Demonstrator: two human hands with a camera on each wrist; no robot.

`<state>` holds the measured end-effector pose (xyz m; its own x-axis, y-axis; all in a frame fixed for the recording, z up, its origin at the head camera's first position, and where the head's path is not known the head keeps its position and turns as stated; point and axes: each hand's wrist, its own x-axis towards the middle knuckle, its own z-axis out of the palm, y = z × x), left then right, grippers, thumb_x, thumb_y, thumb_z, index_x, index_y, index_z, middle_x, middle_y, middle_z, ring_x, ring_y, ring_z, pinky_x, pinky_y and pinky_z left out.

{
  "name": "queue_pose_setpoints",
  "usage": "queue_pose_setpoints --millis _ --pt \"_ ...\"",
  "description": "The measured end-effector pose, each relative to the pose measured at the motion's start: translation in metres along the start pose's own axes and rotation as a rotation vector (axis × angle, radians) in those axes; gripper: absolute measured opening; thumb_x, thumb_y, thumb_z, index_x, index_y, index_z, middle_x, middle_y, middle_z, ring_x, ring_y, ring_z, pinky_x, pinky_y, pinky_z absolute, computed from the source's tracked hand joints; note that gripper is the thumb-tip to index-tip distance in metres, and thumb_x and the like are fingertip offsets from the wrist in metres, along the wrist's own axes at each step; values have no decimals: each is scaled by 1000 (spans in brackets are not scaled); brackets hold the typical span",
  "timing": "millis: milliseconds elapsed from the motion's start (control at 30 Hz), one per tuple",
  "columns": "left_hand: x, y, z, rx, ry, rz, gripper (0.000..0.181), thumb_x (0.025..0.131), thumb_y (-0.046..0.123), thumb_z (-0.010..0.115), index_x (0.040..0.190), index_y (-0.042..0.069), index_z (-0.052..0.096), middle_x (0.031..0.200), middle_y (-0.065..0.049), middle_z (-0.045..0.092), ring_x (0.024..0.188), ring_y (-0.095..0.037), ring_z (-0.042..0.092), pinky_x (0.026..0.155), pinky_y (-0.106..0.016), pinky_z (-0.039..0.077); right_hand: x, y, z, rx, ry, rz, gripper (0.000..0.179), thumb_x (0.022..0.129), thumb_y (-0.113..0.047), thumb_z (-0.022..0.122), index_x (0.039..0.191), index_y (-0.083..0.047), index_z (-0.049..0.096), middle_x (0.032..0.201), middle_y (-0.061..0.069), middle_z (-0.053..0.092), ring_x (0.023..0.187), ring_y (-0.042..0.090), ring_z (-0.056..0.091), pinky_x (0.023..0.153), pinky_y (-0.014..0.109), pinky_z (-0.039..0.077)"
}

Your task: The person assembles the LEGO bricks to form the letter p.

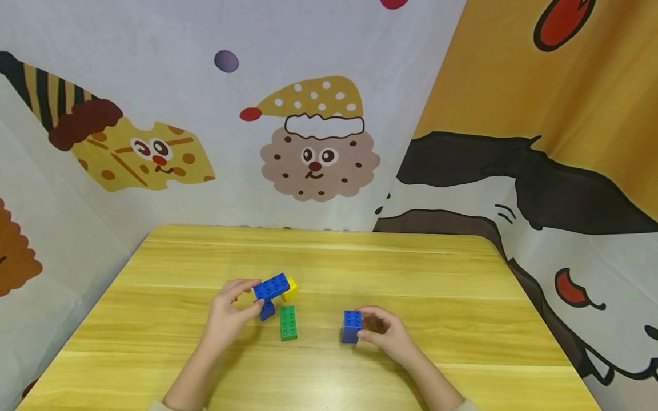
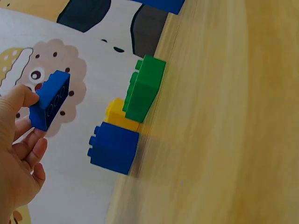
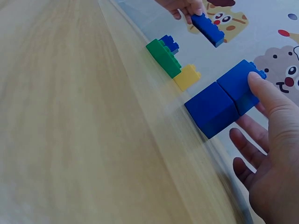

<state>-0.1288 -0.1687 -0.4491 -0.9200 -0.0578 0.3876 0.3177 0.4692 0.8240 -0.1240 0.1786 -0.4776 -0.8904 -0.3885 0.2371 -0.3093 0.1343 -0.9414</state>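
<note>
My left hand [image 1: 226,314] pinches a long blue toy brick [image 1: 271,286] between thumb and fingers, raised over the table; its hollow underside shows in the left wrist view. Below it stands a smaller blue brick [image 1: 267,311], partly covered in the head view. On the right, two blue bricks are stacked on the table. My right hand [image 1: 389,335] grips the upper blue brick [image 3: 239,85] at its side, thumb near the studs. Directly under that sits the lower blue brick [image 3: 211,111], resting on the wood.
Between the hands a green brick [image 1: 288,323] lies studs up, close beside the smaller blue one. A yellow brick [image 1: 292,290] stands just behind, partly hidden by the raised brick. The wooden table [image 1: 329,377] ends at a printed cloth [image 1: 221,125] at the back.
</note>
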Motion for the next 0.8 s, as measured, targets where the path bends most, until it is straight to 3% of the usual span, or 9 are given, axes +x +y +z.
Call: queue_pose_setpoints --millis 100,267,433,800 --pt "-1 3 4 -26 -17 5 38 74 1 80 110 7 70 110 -4 64 98 -18 52 86 -47 42 0 0 0 1 10 -9 36 82 6 70 116 9 59 98 21 63 86 47 56 71 31 51" --pt "-3 10 10 -56 -51 -26 39 74 0 80 111 7 70 111 -4 64 101 -21 54 84 -42 43 0 1 0 2 14 -32 36 81 7 70 116 9 59 97 21 63 85 43 58 71 32 51" --pt "-4 21 17 -115 -85 -20 39 75 -1 78 112 6 70 113 -4 64 102 -24 55 86 -51 46 0 2 0 11 11 -66 35 81 10 68 115 10 59 96 22 63 84 44 59 71 32 52" --pt "-5 38 33 -188 -159 18 38 75 1 79 111 10 70 109 1 63 101 -24 54 90 -55 41 0 3 0 0 25 -80 33 82 9 68 114 7 60 95 19 63 85 44 57 70 31 51"
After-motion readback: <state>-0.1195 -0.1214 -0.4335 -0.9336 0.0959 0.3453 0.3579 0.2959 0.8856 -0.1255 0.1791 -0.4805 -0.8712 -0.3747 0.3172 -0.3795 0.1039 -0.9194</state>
